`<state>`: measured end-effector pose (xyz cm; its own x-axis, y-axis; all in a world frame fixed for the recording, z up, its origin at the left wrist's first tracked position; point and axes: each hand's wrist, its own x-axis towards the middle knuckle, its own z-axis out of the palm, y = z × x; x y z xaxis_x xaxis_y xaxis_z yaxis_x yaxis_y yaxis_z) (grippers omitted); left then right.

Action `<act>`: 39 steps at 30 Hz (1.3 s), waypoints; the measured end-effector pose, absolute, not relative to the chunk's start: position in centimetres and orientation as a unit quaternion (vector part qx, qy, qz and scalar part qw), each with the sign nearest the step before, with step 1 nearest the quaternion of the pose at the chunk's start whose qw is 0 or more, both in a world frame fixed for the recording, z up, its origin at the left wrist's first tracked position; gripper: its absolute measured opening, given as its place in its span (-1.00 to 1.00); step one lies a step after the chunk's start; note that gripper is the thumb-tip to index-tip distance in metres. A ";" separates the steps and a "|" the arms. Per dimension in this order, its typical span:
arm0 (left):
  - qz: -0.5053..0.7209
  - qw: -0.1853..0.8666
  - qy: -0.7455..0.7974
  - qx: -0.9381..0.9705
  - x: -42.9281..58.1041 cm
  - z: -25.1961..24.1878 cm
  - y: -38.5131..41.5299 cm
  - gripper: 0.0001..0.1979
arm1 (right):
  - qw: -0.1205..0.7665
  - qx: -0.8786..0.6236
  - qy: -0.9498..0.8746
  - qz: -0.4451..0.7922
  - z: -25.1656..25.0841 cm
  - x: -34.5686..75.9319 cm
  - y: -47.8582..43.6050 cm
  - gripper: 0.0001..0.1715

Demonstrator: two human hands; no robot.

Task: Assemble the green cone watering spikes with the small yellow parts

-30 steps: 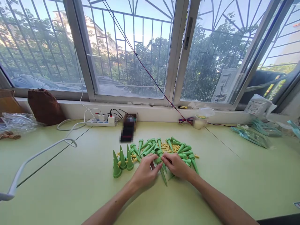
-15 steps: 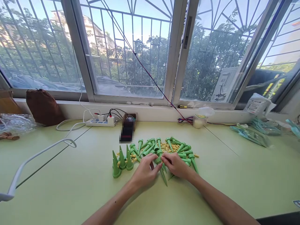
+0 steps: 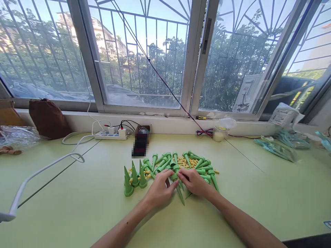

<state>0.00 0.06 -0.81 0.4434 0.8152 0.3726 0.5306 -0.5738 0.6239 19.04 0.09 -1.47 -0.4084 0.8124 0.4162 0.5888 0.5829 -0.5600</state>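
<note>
My left hand (image 3: 161,187) is closed around the capped upper end of a green plastic watering spike (image 3: 180,195), whose tip slants down toward me. Thumb and fingers of my right hand (image 3: 192,181) are pinched together right beside that cap; whatever sits between them is too small and hidden to make out. Behind both hands lies a heap of more green spikes (image 3: 204,162), mixed with small yellow pegs (image 3: 193,163). On the left, several green spikes (image 3: 128,186) stand point up on their wide ends.
A white bent stand or cable arm (image 3: 38,174) reaches in from the left. Along the sill are a power strip (image 3: 113,136), a small box with a blurred dark device (image 3: 141,143), a jar (image 3: 219,133) and plastic bags (image 3: 276,148). A brown pouch (image 3: 49,117) sits back left.
</note>
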 end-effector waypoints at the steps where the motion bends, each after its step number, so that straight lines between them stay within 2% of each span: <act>1: 0.334 0.214 0.408 0.822 0.0 -0.8 0.1 -0.82 | 0.338 -0.425 -0.823 0.165 -1.5 19.0 0.1 -0.69; 39: 0.323 0.216 0.405 0.827 0.0 -0.5 0.0 -0.81 | 0.338 -0.427 -0.822 0.170 -1.4 19.1 0.0 -0.70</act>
